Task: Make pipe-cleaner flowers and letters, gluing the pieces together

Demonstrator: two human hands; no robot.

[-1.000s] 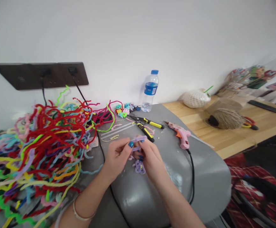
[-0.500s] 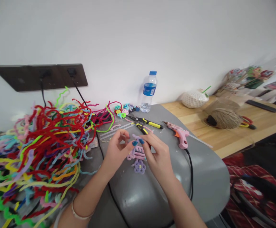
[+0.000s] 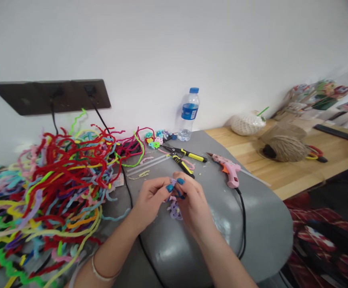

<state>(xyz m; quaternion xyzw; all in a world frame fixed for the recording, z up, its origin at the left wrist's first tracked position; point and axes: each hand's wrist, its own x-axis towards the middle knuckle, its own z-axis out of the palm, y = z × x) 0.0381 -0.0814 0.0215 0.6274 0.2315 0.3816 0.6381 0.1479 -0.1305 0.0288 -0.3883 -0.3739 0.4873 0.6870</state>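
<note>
While both hands meet over a gray surface (image 3: 252, 224), the left hand (image 3: 150, 198) and right hand (image 3: 193, 204) pinch a small purple pipe-cleaner shape (image 3: 175, 210) — fingers closed tight — beside a tangled pipe-cleaner pile (image 3: 51, 184).

Pliers (image 3: 183, 157) ahead; pipe-cleaner heap (image 3: 51, 180) left

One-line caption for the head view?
Both hands, left hand and right hand, pinch a lilac pipe-cleaner piece beside pliers.
</note>
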